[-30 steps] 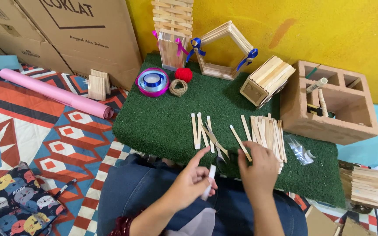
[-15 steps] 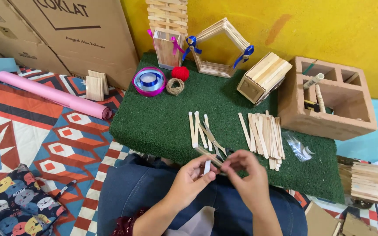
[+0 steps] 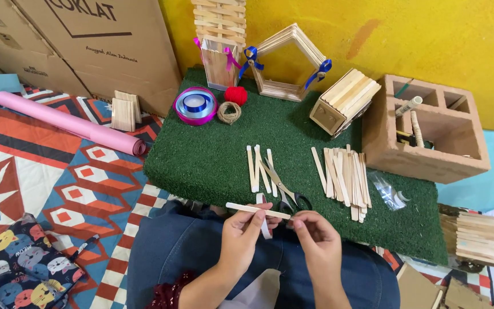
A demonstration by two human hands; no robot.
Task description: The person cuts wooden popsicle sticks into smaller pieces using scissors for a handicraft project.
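The left hand (image 3: 246,233) pinches a flat wooden craft stick (image 3: 257,210) between thumb and fingertips, holding it nearly level above the lap. The right hand (image 3: 314,240) meets the stick's other end, its thumb and forefinger closed on the tip. A second pale strip (image 3: 265,224) hangs down from under the stick between the two hands; I cannot tell whether it is another stick or a bit of tape. Both hands hover over the person's blue-trousered knees (image 3: 201,246), just off the near edge of a green artificial-turf mat (image 3: 212,154).

On the mat, right beyond the hands, lies a pair of scissors (image 3: 284,191) with dark handles, blades crossing a small row of loose sticks (image 3: 258,169). To the right of those sits a larger heap of craft sticks (image 3: 344,180), and beside it a small clear plastic bag (image 3: 390,191).

Farther back stand a roll of purple and blue ribbon (image 3: 195,105), a ball of twine (image 3: 229,112) and a red ball of yarn (image 3: 236,95). Behind them are stick-built pieces: a small box with pink ribbon (image 3: 219,66), a house-shaped frame with blue bows (image 3: 287,63) and a little hut lying tilted (image 3: 344,102). A terracotta-coloured compartment block (image 3: 430,129) holds tools at the right. A pink paper roll (image 3: 70,122) lies on the patterned rug (image 3: 47,183) to the left.
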